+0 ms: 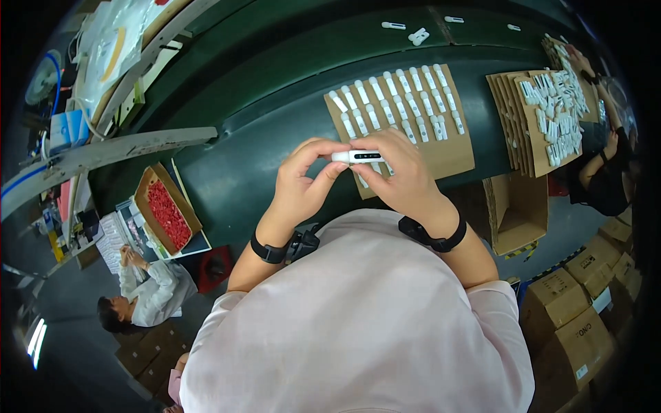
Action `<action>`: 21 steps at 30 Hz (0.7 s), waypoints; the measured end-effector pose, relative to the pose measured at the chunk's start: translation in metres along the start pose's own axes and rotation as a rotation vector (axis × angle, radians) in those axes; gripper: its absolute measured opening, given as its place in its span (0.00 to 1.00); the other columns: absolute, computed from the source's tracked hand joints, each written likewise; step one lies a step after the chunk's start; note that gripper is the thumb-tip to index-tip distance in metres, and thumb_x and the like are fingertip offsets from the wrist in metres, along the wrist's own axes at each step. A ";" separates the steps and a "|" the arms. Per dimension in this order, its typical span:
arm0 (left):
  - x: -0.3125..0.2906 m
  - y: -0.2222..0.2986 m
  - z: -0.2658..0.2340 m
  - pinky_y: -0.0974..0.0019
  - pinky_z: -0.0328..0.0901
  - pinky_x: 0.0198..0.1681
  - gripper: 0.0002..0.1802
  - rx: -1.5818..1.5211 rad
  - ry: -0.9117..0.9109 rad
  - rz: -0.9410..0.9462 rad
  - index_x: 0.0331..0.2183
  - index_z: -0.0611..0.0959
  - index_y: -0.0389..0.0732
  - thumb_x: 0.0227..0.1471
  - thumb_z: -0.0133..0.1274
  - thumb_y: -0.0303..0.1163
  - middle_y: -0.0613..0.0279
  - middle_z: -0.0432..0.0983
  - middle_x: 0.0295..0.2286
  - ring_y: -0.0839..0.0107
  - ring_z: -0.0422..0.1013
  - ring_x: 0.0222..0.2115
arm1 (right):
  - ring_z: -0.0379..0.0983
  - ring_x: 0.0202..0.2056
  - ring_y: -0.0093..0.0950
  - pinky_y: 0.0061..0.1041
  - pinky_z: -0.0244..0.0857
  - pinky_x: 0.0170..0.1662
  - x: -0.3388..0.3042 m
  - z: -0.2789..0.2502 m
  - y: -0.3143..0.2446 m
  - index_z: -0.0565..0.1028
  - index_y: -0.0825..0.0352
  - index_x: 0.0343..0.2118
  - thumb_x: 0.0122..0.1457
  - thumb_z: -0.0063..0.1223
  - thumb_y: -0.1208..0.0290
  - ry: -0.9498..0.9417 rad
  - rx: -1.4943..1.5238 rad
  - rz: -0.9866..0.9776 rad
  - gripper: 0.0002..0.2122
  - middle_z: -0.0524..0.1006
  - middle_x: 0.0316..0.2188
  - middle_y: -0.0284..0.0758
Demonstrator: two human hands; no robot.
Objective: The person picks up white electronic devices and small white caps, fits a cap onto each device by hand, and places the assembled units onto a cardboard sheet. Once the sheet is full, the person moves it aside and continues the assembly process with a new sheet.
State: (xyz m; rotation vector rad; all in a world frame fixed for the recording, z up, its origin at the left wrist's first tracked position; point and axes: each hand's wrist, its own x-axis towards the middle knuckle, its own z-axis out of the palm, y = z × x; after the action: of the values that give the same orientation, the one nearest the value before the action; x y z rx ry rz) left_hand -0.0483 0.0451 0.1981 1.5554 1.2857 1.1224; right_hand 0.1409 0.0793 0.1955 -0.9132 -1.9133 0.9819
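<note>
Both my hands meet in front of my chest, above the near edge of the dark green work surface (241,186). Between them lies a small white stick-shaped device (363,156) with a black panel and a rounded end. My left hand (303,172) pinches the rounded end between thumb and fingers. At the other end, my right hand (406,168) grips the body, hiding part of it. Just beyond, a brown cardboard sheet (458,155) carries rows of similar white devices (391,84). My forearms partly cover the nearest ones.
Stacked cardboard sheets (513,131) piled with white devices stand at right, near a person in black (592,172). Below is an open carton (520,227). Left are a grey metal bar (138,146), a cardboard tray (193,217) of red pieces and a person in white (162,292). Loose devices (418,36) lie far off.
</note>
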 end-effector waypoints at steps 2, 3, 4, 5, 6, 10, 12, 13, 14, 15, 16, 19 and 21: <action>-0.007 0.004 0.001 0.69 0.67 0.39 0.11 -0.030 -0.008 -0.002 0.38 0.80 0.37 0.48 0.58 0.25 0.59 0.77 0.33 0.70 0.72 0.32 | 0.72 0.35 0.36 0.30 0.65 0.38 -0.006 0.001 -0.004 0.74 0.67 0.39 0.47 0.61 0.79 0.021 -0.002 -0.040 0.14 0.76 0.33 0.38; -0.010 0.007 0.002 0.69 0.67 0.39 0.11 -0.034 -0.008 0.003 0.38 0.80 0.37 0.48 0.58 0.25 0.59 0.77 0.33 0.70 0.72 0.32 | 0.72 0.35 0.36 0.30 0.65 0.37 -0.008 0.000 -0.006 0.74 0.67 0.38 0.47 0.61 0.79 0.033 -0.004 -0.061 0.14 0.77 0.32 0.37; -0.013 0.009 0.004 0.69 0.67 0.39 0.12 -0.039 -0.005 -0.003 0.38 0.80 0.37 0.49 0.58 0.26 0.59 0.77 0.33 0.70 0.73 0.33 | 0.72 0.35 0.36 0.30 0.65 0.37 -0.010 -0.001 -0.009 0.74 0.67 0.38 0.47 0.61 0.79 0.035 -0.010 -0.064 0.14 0.77 0.32 0.37; -0.016 0.010 0.005 0.69 0.67 0.39 0.12 -0.046 -0.004 -0.013 0.38 0.80 0.37 0.49 0.58 0.26 0.59 0.77 0.33 0.70 0.73 0.33 | 0.72 0.34 0.36 0.30 0.65 0.37 -0.014 -0.002 -0.010 0.74 0.67 0.38 0.47 0.61 0.80 0.029 -0.007 -0.053 0.14 0.77 0.32 0.37; -0.017 0.011 0.006 0.69 0.67 0.39 0.12 -0.053 -0.002 -0.024 0.38 0.80 0.38 0.49 0.58 0.26 0.59 0.77 0.33 0.70 0.73 0.33 | 0.72 0.34 0.36 0.30 0.65 0.37 -0.016 -0.002 -0.012 0.74 0.67 0.37 0.47 0.61 0.80 0.025 -0.004 -0.042 0.13 0.77 0.32 0.37; -0.017 0.016 0.009 0.69 0.67 0.40 0.12 -0.106 -0.019 -0.080 0.38 0.80 0.38 0.49 0.59 0.26 0.60 0.77 0.33 0.71 0.73 0.34 | 0.72 0.33 0.35 0.29 0.66 0.36 -0.022 -0.004 -0.014 0.74 0.67 0.36 0.47 0.61 0.80 0.031 -0.014 -0.023 0.12 0.77 0.31 0.37; -0.018 0.016 0.010 0.69 0.67 0.40 0.12 -0.090 -0.039 -0.056 0.38 0.80 0.38 0.49 0.59 0.26 0.60 0.77 0.33 0.71 0.73 0.33 | 0.72 0.33 0.35 0.29 0.65 0.36 -0.024 -0.006 -0.015 0.74 0.67 0.36 0.47 0.61 0.81 0.040 -0.019 -0.020 0.12 0.77 0.31 0.37; -0.018 0.015 0.010 0.69 0.67 0.39 0.12 -0.073 -0.056 -0.036 0.38 0.80 0.38 0.49 0.59 0.26 0.60 0.77 0.33 0.71 0.73 0.33 | 0.72 0.33 0.35 0.29 0.65 0.36 -0.025 -0.007 -0.018 0.74 0.67 0.35 0.47 0.60 0.81 0.065 -0.007 -0.020 0.11 0.76 0.31 0.37; -0.019 0.014 0.010 0.69 0.67 0.39 0.11 -0.057 -0.072 -0.017 0.37 0.80 0.37 0.49 0.59 0.26 0.60 0.77 0.32 0.71 0.73 0.33 | 0.72 0.32 0.35 0.29 0.65 0.35 -0.025 -0.008 -0.020 0.75 0.67 0.35 0.47 0.60 0.81 0.090 0.006 -0.018 0.11 0.76 0.31 0.37; -0.017 0.015 0.011 0.69 0.67 0.39 0.11 -0.057 -0.074 -0.015 0.37 0.80 0.37 0.49 0.59 0.26 0.60 0.77 0.32 0.71 0.73 0.33 | 0.72 0.32 0.35 0.29 0.65 0.35 -0.024 -0.009 -0.021 0.75 0.67 0.35 0.48 0.60 0.81 0.115 0.017 -0.020 0.10 0.76 0.30 0.37; -0.015 0.015 0.011 0.69 0.67 0.39 0.11 -0.044 -0.075 0.011 0.37 0.80 0.37 0.48 0.59 0.26 0.60 0.77 0.32 0.70 0.72 0.33 | 0.72 0.32 0.35 0.29 0.65 0.35 -0.025 -0.010 -0.019 0.75 0.67 0.35 0.48 0.60 0.81 0.118 0.016 -0.020 0.10 0.76 0.30 0.37; -0.012 0.017 0.012 0.69 0.67 0.38 0.11 -0.020 -0.080 0.057 0.36 0.80 0.37 0.48 0.59 0.25 0.59 0.76 0.31 0.70 0.72 0.32 | 0.72 0.32 0.34 0.29 0.65 0.35 -0.032 -0.013 -0.010 0.75 0.67 0.34 0.48 0.60 0.80 0.047 0.022 0.068 0.10 0.76 0.31 0.37; -0.010 0.017 0.012 0.69 0.67 0.38 0.11 0.008 -0.123 -0.048 0.36 0.80 0.37 0.47 0.59 0.24 0.59 0.76 0.31 0.69 0.72 0.32 | 0.71 0.32 0.34 0.30 0.64 0.35 -0.032 -0.013 -0.005 0.75 0.66 0.34 0.48 0.60 0.78 0.068 -0.047 0.023 0.10 0.76 0.30 0.37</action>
State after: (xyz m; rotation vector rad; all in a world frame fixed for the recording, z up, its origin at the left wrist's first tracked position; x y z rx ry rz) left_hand -0.0330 0.0320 0.2093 1.5668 1.2397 0.9775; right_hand 0.1644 0.0539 0.1950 -0.9851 -1.8798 0.9115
